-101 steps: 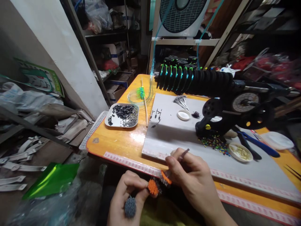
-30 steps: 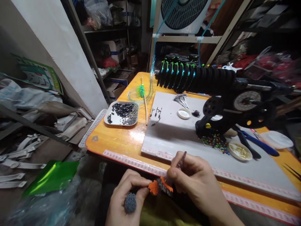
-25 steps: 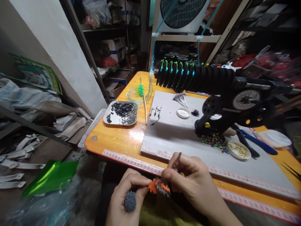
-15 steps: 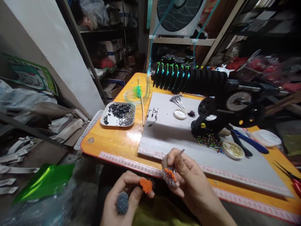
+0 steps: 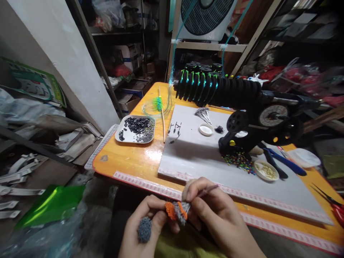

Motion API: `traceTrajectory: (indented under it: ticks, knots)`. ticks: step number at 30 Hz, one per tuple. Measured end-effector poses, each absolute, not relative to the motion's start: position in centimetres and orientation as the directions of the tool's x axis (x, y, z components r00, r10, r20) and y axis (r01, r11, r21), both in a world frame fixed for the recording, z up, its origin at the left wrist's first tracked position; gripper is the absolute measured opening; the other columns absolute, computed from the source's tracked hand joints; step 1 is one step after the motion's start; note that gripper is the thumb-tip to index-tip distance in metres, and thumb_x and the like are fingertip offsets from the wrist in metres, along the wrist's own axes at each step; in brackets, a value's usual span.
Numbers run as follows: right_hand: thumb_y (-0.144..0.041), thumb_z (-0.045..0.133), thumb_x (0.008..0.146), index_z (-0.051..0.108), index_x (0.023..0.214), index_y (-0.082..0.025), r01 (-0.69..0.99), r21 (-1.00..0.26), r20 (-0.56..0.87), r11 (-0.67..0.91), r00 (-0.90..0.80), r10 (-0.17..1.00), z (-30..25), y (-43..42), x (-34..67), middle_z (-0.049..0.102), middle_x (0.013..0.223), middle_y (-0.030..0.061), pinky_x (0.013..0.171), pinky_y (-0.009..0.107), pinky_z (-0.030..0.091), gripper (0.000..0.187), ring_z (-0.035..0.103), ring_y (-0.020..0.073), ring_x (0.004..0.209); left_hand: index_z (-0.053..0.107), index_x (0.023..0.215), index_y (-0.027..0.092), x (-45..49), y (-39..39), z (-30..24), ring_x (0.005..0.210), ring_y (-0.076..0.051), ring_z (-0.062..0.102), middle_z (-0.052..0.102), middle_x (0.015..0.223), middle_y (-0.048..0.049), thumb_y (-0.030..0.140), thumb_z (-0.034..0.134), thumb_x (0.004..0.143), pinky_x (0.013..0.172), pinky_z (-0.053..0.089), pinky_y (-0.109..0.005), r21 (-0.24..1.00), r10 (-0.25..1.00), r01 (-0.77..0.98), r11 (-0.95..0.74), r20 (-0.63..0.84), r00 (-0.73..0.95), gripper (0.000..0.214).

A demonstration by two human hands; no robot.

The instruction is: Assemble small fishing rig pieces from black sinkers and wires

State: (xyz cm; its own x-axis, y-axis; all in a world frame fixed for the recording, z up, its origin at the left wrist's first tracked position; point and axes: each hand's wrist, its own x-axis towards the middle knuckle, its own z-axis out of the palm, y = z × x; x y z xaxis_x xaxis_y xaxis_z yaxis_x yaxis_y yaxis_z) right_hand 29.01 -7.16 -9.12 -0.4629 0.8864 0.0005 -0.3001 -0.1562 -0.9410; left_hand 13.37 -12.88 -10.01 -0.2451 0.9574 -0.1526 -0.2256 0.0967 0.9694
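Head view, left hand (image 5: 133,237), right hand (image 5: 218,219) gripping orange tufts (image 5: 170,210), poster (image 5: 34,81) illegible

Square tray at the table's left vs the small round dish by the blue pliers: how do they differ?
The square tray is larger, with rounded corners; the round dish is small and circular. The square tray holds black and grey pieces; the round dish holds gold-coloured bits. The square tray sits on the bare orange table; the round dish sits on the grey mat. Both are white, shallow and lie flat.
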Motion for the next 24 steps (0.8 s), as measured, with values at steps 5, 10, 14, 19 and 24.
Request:
traceTrajectory:
  ticks: [5,10,14,19,24]
  knots:
    - [-0.030,0.047,0.105,0.061,0.100,-0.029,0.003,-0.977,0.188,0.212,-0.451,0.873,-7.9,-6.6,30.1,0.056,0.093,-0.0005,0.073,0.020,0.045,0.014,0.055,0.0120,0.083,0.068,0.070,0.023,12.9,-12.8,-10.3,0.060,-0.013,0.059,0.063,0.058,0.0049,0.052,0.070,0.084,0.066,0.043,-0.022,0.963,0.954,-0.226,0.148,-0.199,-0.224,0.032]
    - [-0.031,0.043,0.107,0.057,0.097,-0.026,0.111,-0.973,0.103,0.201,-0.572,0.814,-7.3,-5.8,30.2,0.055,0.094,-0.0006,0.078,0.023,0.044,0.018,0.055,0.0124,0.085,0.058,0.063,0.020,12.5,-12.8,-10.7,0.055,-0.012,0.050,0.054,0.054,0.0046,0.054,0.066,0.087,0.061,0.038,-0.024,0.948,0.963,-0.240,0.210,-0.242,-0.114,0.042]
    - [-0.032,0.040,0.108,0.056,0.099,-0.026,0.048,-0.983,0.112,0.176,-0.602,0.791,-7.2,-5.5,29.9,0.056,0.094,-0.0007,0.079,0.024,0.045,0.019,0.056,0.0126,0.086,0.057,0.065,0.019,12.3,-12.7,-10.8,0.052,-0.011,0.043,0.048,0.052,0.0049,0.055,0.063,0.089,0.059,0.033,-0.024,0.929,0.960,-0.257,0.265,-0.279,-0.019,0.044]
    - [-0.031,0.043,0.107,0.058,0.095,-0.023,0.123,-0.961,0.128,0.247,-0.595,0.794,-7.1,-5.0,29.4,0.058,0.092,-0.0003,0.078,0.023,0.045,0.020,0.057,0.0118,0.083,0.061,0.074,0.018,12.3,-12.6,-10.8,0.048,-0.010,0.031,0.038,0.049,0.0083,0.056,0.061,0.090,0.054,0.026,-0.025,0.908,0.954,-0.295,0.296,-0.295,0.050,0.041]
    - [-0.033,0.051,0.104,0.059,0.086,-0.021,0.128,-0.960,0.140,0.249,-0.552,0.822,-6.9,-5.0,28.7,0.062,0.082,-0.0007,0.070,0.024,0.044,0.023,0.059,0.0124,0.075,0.055,0.068,0.019,12.2,-12.7,-10.6,0.052,-0.011,0.036,0.043,0.053,0.0057,0.054,0.058,0.092,0.056,0.028,-0.026,0.921,0.958,-0.265,0.285,-0.285,0.036,0.043]
